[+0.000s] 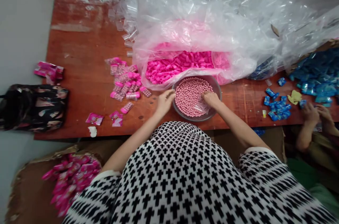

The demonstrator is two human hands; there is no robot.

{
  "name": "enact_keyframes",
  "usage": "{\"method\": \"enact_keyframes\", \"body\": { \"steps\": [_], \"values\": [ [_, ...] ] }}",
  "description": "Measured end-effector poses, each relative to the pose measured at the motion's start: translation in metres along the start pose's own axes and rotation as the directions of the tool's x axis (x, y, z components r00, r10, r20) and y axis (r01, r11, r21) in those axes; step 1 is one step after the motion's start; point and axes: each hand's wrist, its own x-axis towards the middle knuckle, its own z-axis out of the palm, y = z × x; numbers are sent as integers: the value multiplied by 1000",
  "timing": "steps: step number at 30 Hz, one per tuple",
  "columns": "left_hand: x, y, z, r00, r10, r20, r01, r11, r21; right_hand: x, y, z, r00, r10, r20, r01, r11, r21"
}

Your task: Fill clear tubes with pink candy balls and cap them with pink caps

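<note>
A dark round bowl [217, 91] full of small pink balls [189, 95] stands at the table's front edge, close to my body. My right hand [212, 100] reaches into the bowl from the right, its fingers closed on a clear plastic tube [200, 107] that lies among the balls. At the bowl's left rim is my left hand [165, 101]. Its fingers are curled together, and whatever they may hold is hidden. Left of this hand lies a pile of clear tubes with pink caps [125, 79], filled with pink balls.
Behind the bowl, a large plastic bag [169, 35] holds loose pink caps [180, 65]. Empty clear tubes [129, 16] lie farther back. Pink packets [74, 178] fill a carton below left; a black patterned bag [39, 107] sits left. Rightward are blue packets [280, 107] and another person's hands [315, 114].
</note>
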Motion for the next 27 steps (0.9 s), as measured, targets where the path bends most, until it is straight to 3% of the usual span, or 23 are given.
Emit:
{"method": "enact_keyframes", "body": {
  "steps": [2, 3, 5, 7, 8, 9, 11, 14, 16, 18, 20, 22, 27],
  "values": [
    [-7, -1, 26, 993, 4, 114, -9, 999, 41, 2, -1, 0, 996, 72, -54, -53, 952, 302],
    [-9, -2, 35, 987, 1, 158, -11, 998, 60, 2, -3, 0, 991, 108, -77, -56, 864, 500],
    [-10, -3, 50, 978, -13, 207, -3, 997, 78, 0, -13, 1, 986, 137, -97, 6, 549, 836],
    [-9, -3, 57, 977, -20, 211, 9, 998, 55, -3, -25, 2, 990, 96, -102, 77, 238, 968],
    [-8, -3, 59, 978, -21, 208, 13, 999, 38, -4, -31, 2, 992, 66, -112, 101, 158, 982],
    [-6, -2, 59, 979, -24, 202, 20, 1000, 22, -6, -34, 1, 990, 41, -136, 129, 142, 981],
    [-3, 0, 57, 979, -32, 202, 31, 999, 7, -6, -37, -3, 975, 17, -222, 210, 269, 940],
    [5, 5, 51, 971, 22, 240, -48, 994, 102, -2, -30, -15, 925, -90, -368, 345, 601, 721],
    [11, 6, 48, 962, 84, 261, -143, 966, 215, 5, -21, -24, 903, -238, -357, 399, 772, 495],
    [16, 5, 45, 963, 100, 251, -174, 939, 296, 15, -12, -31, 907, -326, -266, 391, 887, 245],
    [20, 1, 41, 976, 70, 207, -136, 935, 328, 28, -6, -31, 936, -302, -179, 313, 949, 39],
    [21, -4, 35, 986, 45, 159, -96, 938, 332, 41, -5, -25, 958, -257, -128, 251, 966, -58],
    [17, -13, 14, 995, 54, 87, -81, 936, 341, 63, -34, 12, 936, -348, -41, 349, 937, 9]
  ]
}}
